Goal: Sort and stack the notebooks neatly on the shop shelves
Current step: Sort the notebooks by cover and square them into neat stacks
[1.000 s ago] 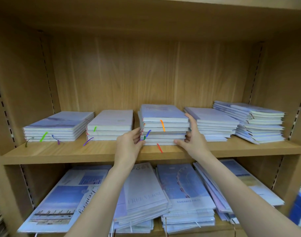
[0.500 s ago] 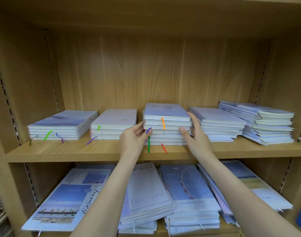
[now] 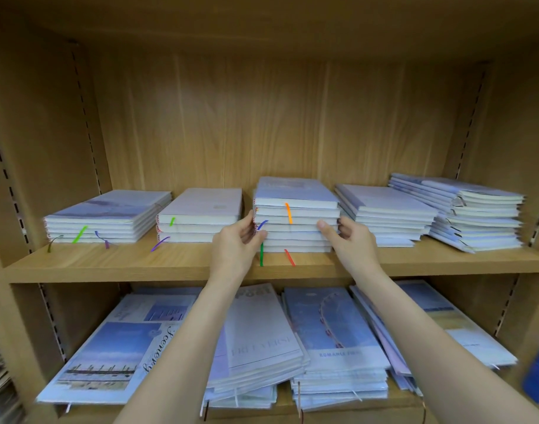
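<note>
Wooden shelving fills the frame, and on the upper shelf five piles of pale blue notebooks are seen in a row across the middle of the picture. The centre stack is clasped from both sides: the left hand is curled round its left front corner, thumb on the page edges, and the right hand is wrapped round its right front corner in the same way. Its edges are judged nearly square, so this pile seems almost finished. The two piles at centre left and far left look tidy, with coloured ribbon markers hanging out. Work appears to be left at the right of the frame, where the far-right pile is fanned and skewed. On the lower shelf, larger notebooks are overlapped at angles across the bottom of the frame, and sorting there is judged not yet done
</note>
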Demonstrator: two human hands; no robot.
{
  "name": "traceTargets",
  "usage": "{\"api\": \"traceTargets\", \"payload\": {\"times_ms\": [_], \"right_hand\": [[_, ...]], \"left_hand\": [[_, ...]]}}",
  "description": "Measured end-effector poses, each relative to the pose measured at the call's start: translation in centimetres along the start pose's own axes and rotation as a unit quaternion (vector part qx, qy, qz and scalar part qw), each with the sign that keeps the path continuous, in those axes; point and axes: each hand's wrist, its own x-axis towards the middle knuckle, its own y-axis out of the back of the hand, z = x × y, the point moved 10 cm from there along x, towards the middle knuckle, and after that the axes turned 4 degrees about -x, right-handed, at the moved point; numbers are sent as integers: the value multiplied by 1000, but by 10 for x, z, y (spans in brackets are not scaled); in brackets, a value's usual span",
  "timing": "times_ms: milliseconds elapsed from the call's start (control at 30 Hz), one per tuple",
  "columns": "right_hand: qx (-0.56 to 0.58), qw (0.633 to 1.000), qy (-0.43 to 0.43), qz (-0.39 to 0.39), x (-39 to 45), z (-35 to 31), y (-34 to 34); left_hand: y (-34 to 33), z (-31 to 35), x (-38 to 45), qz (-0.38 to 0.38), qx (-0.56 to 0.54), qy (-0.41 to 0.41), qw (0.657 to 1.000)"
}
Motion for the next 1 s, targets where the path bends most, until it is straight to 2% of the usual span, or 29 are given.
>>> {"api": "traceTargets", "payload": {"times_ms": [267,500,733,900,1000], "right_hand": [[29,999,14,-7,-5,-3,3],[50,999,8,-10,-4,-3,6],[64,998,10,-18,-4,-5,7],[-20,999,27,-18,-4,-11,0],[-26,999,16,-39,-2,-7,-3]], "left_hand": [[-4,-2,2,-24,60,0,998],[-3,-2,0,8,108,-22,994],[-3,-5,1,14,102,-16,995],[-6,-4,2,2,99,-30,995],[-9,-7,2,-16,106,-34,994]]}}
